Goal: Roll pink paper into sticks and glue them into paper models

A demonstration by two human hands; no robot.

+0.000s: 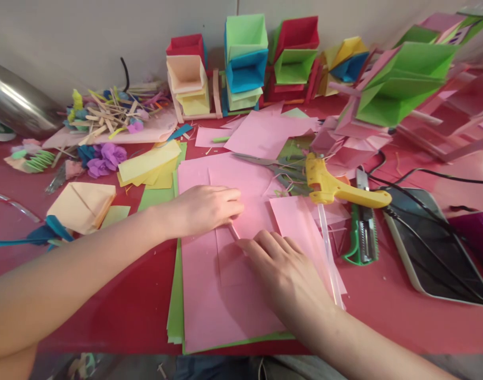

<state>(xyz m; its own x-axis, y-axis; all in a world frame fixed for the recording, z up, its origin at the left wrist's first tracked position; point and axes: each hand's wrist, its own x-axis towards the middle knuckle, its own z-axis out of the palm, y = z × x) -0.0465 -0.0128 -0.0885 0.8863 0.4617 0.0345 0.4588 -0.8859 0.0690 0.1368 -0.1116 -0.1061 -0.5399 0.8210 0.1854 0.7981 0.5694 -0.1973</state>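
Note:
On a stack of pink paper sheets [201, 322], my left hand [207, 209] is closed with its fingers curled down and the thumb tucked under. My right hand [286, 269] comes from the lower right, fingers bent and pressed together. A thin pink paper roll [234, 231] shows between the two hands, one end at each hand's fingertips. Its ends are hidden by the fingers. Beneath my hands lies a creased pink sheet [235, 272]. To the right rests another pink piece [294, 216], close to my right hand.
A yellow glue gun [344, 192] with a clear glue stick lies right of the stack, near scissors [265, 161], a green cutter [362, 232] and a phone [435, 243]. Folded paper boxes [247, 71] line the wall. Wooden sticks [106, 113] and paper flowers [106, 160] lie left.

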